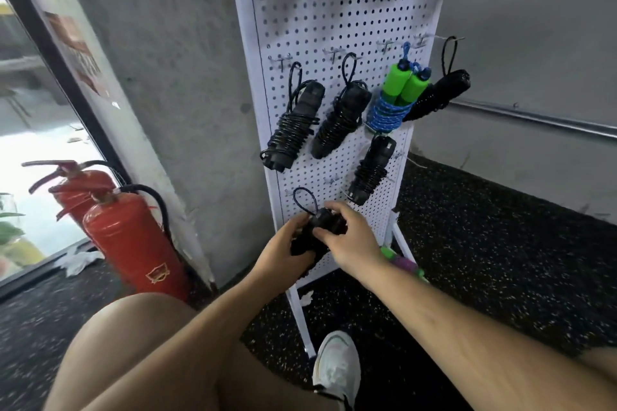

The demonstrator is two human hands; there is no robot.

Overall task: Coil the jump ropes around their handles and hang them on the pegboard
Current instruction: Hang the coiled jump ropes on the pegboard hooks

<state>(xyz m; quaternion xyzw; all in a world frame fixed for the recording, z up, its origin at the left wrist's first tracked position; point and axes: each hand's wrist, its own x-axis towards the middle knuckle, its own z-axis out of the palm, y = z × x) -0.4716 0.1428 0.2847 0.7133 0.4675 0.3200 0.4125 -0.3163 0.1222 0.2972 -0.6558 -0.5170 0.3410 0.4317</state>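
Near the pegboard's [334, 23] bottom edge, a coiled jump rope [330, 223] is clamped within the curled fingers of left hand [287, 248] and right hand [350, 237].

A black coiled jump rope [329, 223] is held by the left grip [283, 248] and the right grip [352, 237] at the lower left corner of the pegboard [334, 17], its loop standing upward. Other black ropes [293, 130] and a green-handled rope [402, 90] are hung across the board's middle. Two red fire extinguishers [133, 237] are seen beside its left edge.
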